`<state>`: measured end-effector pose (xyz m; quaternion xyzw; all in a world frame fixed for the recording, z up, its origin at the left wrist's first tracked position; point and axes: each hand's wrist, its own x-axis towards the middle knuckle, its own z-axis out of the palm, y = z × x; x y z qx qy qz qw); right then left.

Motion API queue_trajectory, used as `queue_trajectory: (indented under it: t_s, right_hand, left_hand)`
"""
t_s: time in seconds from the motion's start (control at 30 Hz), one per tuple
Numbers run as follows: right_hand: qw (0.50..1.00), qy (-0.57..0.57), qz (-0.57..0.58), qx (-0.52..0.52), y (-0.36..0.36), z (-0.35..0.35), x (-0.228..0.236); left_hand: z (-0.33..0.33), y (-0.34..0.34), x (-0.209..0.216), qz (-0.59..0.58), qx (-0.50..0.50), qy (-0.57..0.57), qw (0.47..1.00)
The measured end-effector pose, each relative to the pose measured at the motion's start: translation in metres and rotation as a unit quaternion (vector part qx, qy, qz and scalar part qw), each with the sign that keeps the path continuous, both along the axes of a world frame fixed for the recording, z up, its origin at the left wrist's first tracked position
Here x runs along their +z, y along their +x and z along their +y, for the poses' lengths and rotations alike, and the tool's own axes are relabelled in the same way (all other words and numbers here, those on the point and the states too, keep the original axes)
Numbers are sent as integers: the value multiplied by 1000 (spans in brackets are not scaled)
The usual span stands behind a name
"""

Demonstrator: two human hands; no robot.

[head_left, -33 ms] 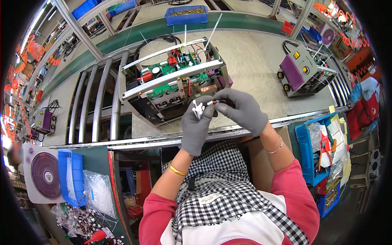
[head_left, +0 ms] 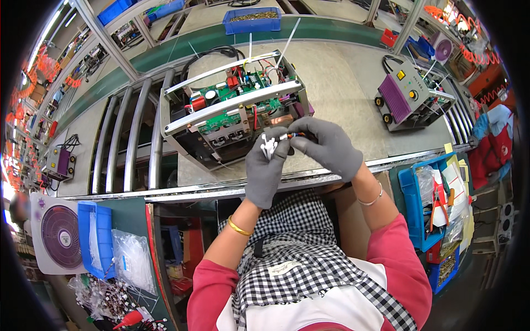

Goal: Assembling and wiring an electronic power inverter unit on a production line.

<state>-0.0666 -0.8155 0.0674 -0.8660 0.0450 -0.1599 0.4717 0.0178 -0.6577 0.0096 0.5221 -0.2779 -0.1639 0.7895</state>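
Observation:
Both my hands wear grey gloves and meet at the near right corner of an open metal machine chassis holding green circuit boards. My left hand pinches a small bunch of white plastic ties between thumb and fingers. My right hand grips a thin bundle of orange and blue wires that comes out of the chassis. The fingertips of the two hands touch around the wire bundle.
A closed grey machine with a purple front stands on the bench at the right. Metal roller rails run at the left. A blue bin sits at the back, a blue tray with tools at the right, and a fan and a bag of white ties at the lower left.

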Motion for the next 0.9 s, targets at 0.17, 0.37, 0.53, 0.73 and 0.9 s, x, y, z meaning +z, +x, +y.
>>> queue_trajectory:
  t_s: [0.17,0.37,0.53,0.73,0.9]
  right_hand:
    - [982,-148,-114,-28,21,-16,28]
    - [908,-390,-153,-16,53,-5,44]
    - [853,-507,-119,-21,60,2,43]
    - [823,-560,-90,-39,65,15,37]
    - [811,-578,-83,-47,64,25,30]
  left_hand:
    - [-1,21,-1,-358,109,310,874]
    - [-1,47,2,-435,106,501,741]
    - [6,61,-8,-476,99,499,717]
    - [8,66,-19,-501,123,443,734]
    - [11,68,-21,-491,121,436,745]
